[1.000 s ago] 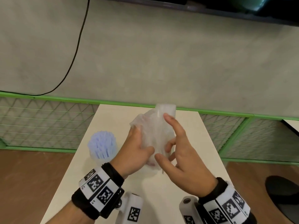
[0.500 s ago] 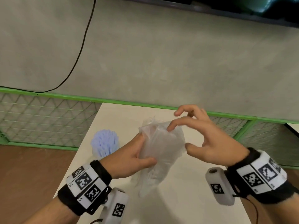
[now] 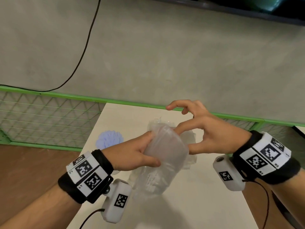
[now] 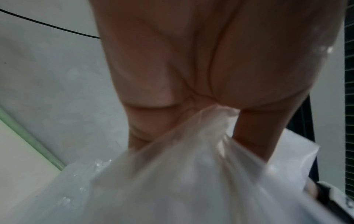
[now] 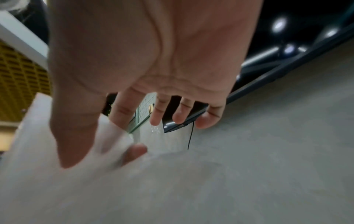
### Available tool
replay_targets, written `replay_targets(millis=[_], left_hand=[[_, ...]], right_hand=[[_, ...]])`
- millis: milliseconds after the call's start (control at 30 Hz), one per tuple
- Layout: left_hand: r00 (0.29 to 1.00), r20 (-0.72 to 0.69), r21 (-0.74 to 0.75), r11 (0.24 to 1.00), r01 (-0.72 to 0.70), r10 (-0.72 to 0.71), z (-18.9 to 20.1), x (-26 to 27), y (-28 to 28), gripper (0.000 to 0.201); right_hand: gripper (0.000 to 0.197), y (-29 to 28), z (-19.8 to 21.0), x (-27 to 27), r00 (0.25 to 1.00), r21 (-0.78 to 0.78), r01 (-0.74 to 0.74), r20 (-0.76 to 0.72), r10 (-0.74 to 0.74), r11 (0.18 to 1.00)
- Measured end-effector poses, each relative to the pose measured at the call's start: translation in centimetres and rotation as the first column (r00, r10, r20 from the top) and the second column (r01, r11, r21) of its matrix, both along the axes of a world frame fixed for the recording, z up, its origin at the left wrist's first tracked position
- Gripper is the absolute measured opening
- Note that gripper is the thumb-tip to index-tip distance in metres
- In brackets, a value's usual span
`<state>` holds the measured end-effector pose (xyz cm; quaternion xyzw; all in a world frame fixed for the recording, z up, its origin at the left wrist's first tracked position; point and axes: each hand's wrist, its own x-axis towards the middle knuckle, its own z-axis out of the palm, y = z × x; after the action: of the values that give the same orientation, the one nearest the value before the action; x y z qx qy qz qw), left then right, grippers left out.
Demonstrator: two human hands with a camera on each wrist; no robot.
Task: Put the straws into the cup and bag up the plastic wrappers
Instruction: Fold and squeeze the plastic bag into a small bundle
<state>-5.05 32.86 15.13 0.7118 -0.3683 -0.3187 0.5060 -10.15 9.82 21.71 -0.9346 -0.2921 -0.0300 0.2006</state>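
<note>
Head view: the left hand [image 3: 132, 154] grips the plastic bag [image 3: 162, 156] above the table [image 3: 198, 204]; the right hand [image 3: 212, 134], which was down by the bag a second ago, now pokes its forefinger into the mouth, apparently pushing wrappers in. Straws [image 3: 109, 138] already stand in the cup.

Left wrist view: fingers clamp bunched film.

Right wrist view: fingers [image 5: 122, 112] loosely spread, holding nothing.

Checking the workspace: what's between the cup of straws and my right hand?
In the head view, the left hand gripping the plastic bag.
</note>
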Motion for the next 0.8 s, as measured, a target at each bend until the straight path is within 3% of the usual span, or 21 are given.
replay_targets(millis=[100,233,333,400,467,533,633,700,800], left_hand=[[0.998,0.037,-0.002,0.999,0.045,-0.045,0.5,0.1,0.2,0.072],[0.998,-0.062,-0.135,0.991,0.008,-0.017,0.4,0.4,0.5,0.072],[0.997,-0.058,-0.227,0.972,-0.067,0.055,0.2,0.6,0.1,0.069],[0.993,-0.049,-0.277,0.954,-0.116,0.107,0.0,0.5,-0.5,0.068],[0.982,-0.025,-0.298,0.936,-0.188,0.189,-0.5,0.3,-1.1,0.065],[0.966,-0.05,-0.287,0.923,-0.256,0.252,-1.3,0.2,-1.4,0.058],[0.971,-0.11,-0.252,0.939,-0.236,0.214,-1.9,-0.1,-1.6,0.042],[0.973,-0.084,-0.248,0.942,-0.228,0.213,-1.9,-0.2,-1.6,0.036],[0.974,-0.007,-0.265,0.939,-0.219,0.225,-1.5,-0.2,-1.7,0.032]], right_hand=[[0.009,-0.7,0.3,0.3,1.0,-0.003,0.027,-0.004,-0.027,1.0],[0.016,-2.2,0.0,0.2,0.982,0.158,0.173,-0.102,-0.159,0.972],[0.061,-2.4,-1.6,0.0,0.953,0.3,0.288,-0.184,-0.241,0.91],[0.077,-1.7,-3.1,0.0,0.942,0.318,0.323,-0.193,-0.273,0.891],[0.065,-0.9,-4.3,0.0,0.939,0.395,0.343,-0.146,-0.311,0.852],[0.042,-0.3,-4.7,0.1,0.938,0.519,0.338,-0.118,-0.325,0.785],[0.025,0.1,-5.1,0.2,0.948,0.672,0.295,-0.119,-0.294,0.679],[0.042,0.1,-5.6,0.1,0.948,0.709,0.317,-0.216,-0.234,0.63],[0.093,0.1,-6.4,0.2,0.897,0.63,0.393,-0.423,-0.129,0.67]])
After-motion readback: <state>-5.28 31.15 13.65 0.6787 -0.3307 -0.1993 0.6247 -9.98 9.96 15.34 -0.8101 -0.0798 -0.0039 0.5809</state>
